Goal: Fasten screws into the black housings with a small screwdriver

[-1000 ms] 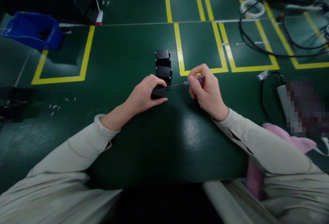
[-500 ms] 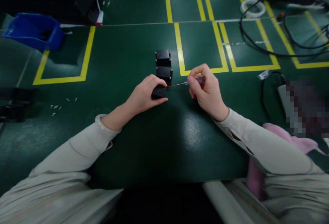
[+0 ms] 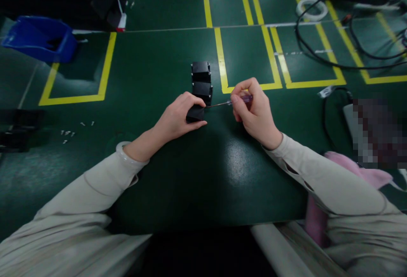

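My left hand (image 3: 179, 115) grips a small black block (image 3: 195, 114) on the green table, thumb and fingers on either side of it. In my right hand (image 3: 253, 110) is a screwdriver (image 3: 246, 99) with a purplish clear handle, held between thumb and fingers. Its thin shaft points left, and the tip meets the block's right side near my left fingertips. What the tip touches is too small to make out. Just beyond the held block stand two similar black blocks, a nearer one (image 3: 202, 90) and a farther one (image 3: 200, 68), with small screws at their sides.
Several loose screws (image 3: 67, 132) lie to the left, near dark parts (image 3: 19, 130). A blue bin (image 3: 41, 39) stands at the far left. Black cables (image 3: 299, 35) and a white tape roll (image 3: 312, 9) are at the far right. A pink cloth item (image 3: 356, 171) lies by my right sleeve.
The whole view has shifted very slightly. Both hands, the block and the screwdriver keep practically the same positions relative to each other.
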### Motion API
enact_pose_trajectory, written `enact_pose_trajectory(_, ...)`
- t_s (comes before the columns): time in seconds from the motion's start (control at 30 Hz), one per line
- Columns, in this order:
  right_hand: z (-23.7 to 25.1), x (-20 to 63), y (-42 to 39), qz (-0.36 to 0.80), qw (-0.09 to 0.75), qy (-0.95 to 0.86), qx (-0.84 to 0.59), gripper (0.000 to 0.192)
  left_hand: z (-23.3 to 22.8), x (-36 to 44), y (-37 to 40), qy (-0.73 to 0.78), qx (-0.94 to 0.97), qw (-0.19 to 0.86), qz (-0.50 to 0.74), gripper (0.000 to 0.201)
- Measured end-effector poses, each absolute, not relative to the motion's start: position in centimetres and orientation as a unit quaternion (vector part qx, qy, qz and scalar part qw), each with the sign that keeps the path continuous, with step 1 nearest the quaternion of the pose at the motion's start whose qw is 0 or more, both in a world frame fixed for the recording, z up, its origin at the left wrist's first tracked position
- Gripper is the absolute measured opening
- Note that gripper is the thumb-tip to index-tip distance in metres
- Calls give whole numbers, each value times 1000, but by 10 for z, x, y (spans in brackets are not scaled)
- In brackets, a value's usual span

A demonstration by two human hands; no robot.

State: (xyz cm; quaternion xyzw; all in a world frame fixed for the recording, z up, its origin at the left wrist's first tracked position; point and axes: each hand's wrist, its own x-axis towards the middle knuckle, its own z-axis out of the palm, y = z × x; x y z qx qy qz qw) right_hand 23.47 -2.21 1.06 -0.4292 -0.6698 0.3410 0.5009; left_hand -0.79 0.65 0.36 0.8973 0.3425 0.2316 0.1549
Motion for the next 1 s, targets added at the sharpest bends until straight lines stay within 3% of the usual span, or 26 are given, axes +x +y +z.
enact_pose_trajectory(0.2,11,235,-21,335,500,-673,-430,9,3,-8,7,345,897,158,229,35)
enact_pose_trajectory(0.33,13,234,-22,344,489,-674,-433,19,1,-9,7,338,897,153,239,38)
enact_pose_trajectory(0.5,9,236,-22,329,500,-676,-430,4,1,-8,7,341,897,152,238,36)
enact_pose_trajectory(0.73,10,236,-21,327,493,-680,-434,5,2,-8,6,341,898,152,234,36)
enact_pose_trajectory(1.0,13,234,-23,332,493,-675,-437,16,3,-8,7,342,898,151,232,36)
